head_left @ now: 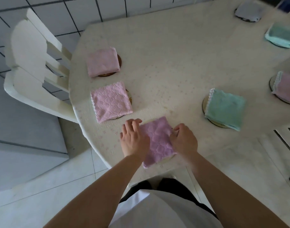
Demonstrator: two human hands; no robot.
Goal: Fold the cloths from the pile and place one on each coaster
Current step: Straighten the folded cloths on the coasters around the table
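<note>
While both hands work at the near edge of the surface (173, 63), a folded purple cloth (157, 139) lies between them, sitting on a coaster (168, 159) whose rim peeks out at its near side. The left hand (132, 140) rests on the cloth's left edge with fingers straight and spread, grip flat, nothing pinched. The right hand (185, 140) has its fingers curled at the cloth's right edge; whether that grip actually pinches the fabric I cannot tell. At ten o'clock from the hands, a pink patterned cloth (110, 101) covers its coaster, and beyond it a plain pink cloth (102, 61) covers another. At two o'clock a teal cloth (225, 108) sits on a coaster. A white chair (34, 63) stands at nine o'clock.
</note>
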